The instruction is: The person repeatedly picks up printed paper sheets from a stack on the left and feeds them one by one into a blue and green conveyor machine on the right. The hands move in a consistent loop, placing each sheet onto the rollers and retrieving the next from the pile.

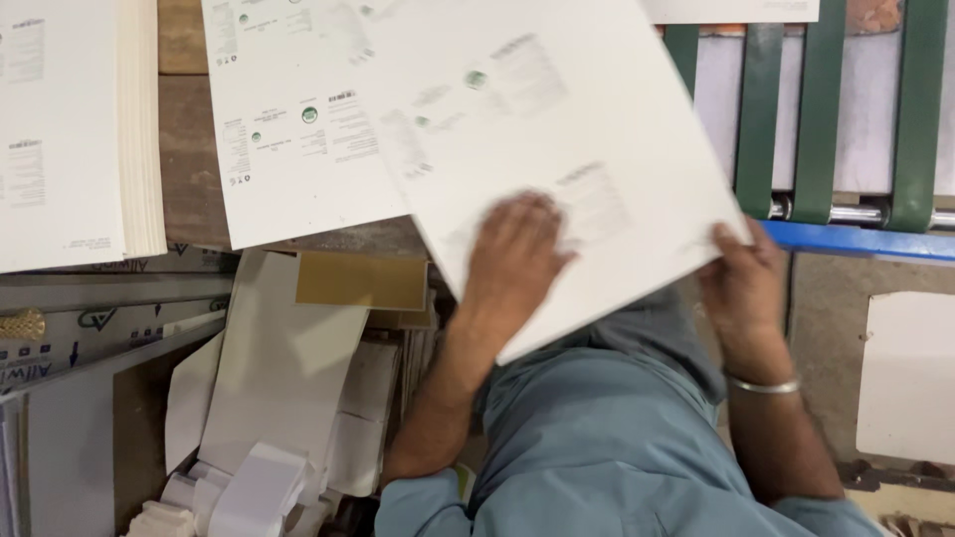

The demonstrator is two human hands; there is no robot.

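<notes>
My left hand [517,249] lies flat on the printed sheet [557,149] while my right hand [741,278] pinches its corner; keeping both steady should stop it buckling over the stack [298,129].

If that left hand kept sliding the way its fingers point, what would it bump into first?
The left hand lies flat on the big white printed sheet, fingers pointing away and slightly right. Going on, it would probably only cross more of that sheet; beyond its far edge, depth is unclear.

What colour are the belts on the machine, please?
The belts are green, seen from the head view.
</notes>
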